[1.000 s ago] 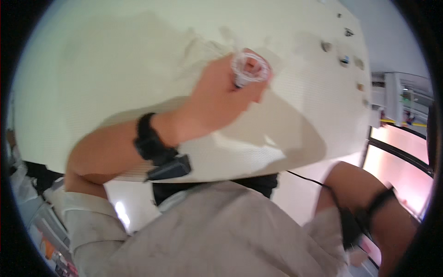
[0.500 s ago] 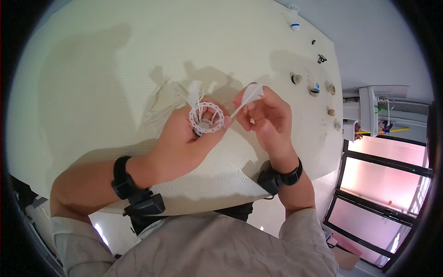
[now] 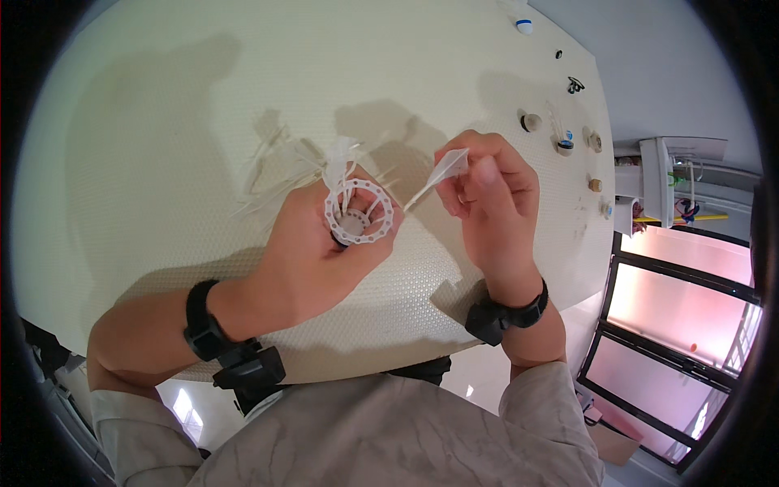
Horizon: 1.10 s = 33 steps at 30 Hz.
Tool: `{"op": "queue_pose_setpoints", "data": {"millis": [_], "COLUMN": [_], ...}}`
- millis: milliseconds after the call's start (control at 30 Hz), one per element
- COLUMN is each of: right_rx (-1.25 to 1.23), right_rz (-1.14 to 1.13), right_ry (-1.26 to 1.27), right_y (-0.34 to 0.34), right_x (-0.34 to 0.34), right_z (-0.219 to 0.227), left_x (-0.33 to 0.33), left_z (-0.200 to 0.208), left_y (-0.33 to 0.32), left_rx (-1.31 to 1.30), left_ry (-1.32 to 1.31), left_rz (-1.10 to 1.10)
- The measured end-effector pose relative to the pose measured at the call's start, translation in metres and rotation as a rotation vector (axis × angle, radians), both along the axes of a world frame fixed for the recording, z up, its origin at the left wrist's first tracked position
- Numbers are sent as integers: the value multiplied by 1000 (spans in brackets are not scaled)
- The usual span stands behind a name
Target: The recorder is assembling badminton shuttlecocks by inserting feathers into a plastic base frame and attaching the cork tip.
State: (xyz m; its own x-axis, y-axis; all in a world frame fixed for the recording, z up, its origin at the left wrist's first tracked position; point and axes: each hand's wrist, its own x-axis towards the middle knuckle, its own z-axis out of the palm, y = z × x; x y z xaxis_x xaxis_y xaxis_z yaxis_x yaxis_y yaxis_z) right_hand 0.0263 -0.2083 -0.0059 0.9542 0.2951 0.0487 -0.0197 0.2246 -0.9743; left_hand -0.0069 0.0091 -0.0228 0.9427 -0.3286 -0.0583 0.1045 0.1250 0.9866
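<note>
My left hand [image 3: 312, 260] is closed around a white holder whose round rim [image 3: 387, 208] is pierced with small holes. A smaller ring [image 3: 354, 221] shows deeper inside it. Several white feathers [image 3: 338, 166] stand in the holder's far left side, their quills running down into it. My right hand [image 3: 501, 215] pinches a single white feather [image 3: 449, 167] by its vane, between thumb and fingers. That feather's bare quill slants down toward the left hand, its tip close to the left fingertips; whether they touch I cannot tell.
More white feathers [image 3: 272, 191] lie loose on the pale textured table [image 3: 162, 162], beyond my left hand. Several small round pieces, one a blue-banded white cap [image 3: 524, 27] and one a cork-coloured piece [image 3: 596, 185], sit along the right edge. A white shelf [image 3: 656, 183] stands past it.
My right hand has moved right with the feather, away from the holder, and its thumb now stands more upright. The left hand keeps the holder, tilted slightly differently.
</note>
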Motion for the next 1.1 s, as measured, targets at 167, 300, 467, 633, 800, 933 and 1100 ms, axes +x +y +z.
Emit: {"op": "queue_pose_setpoints", "data": {"millis": [167,300,467,633,800,933,1100], "right_rx": [-55,-78,-113,-88,-94,-90,-33], "right_rz": [-32,-27,-25,25,1,11,9], "right_ry": [-47,-141,-123,-136,-101,-160,-83], "right_y": [11,6,6,6,9,-1,3], "right_x": [-5,0,-2,-4,-5,-1,-3], "right_z": [-2,-5,-1,-1,2,-7,-4], "left_x": [1,2,0,0,0,0,1], "left_z": [3,0,-3,-7,-6,-9,-3], "left_y": [0,2,1,-1,0,-4,-2], "left_rx": [32,103,105,40,79,47,49], "left_ry": [-10,7,-125,-80,-125,-119,-99], "left_rz": [-23,-42,-27,-10,-43,-22,-28]}}
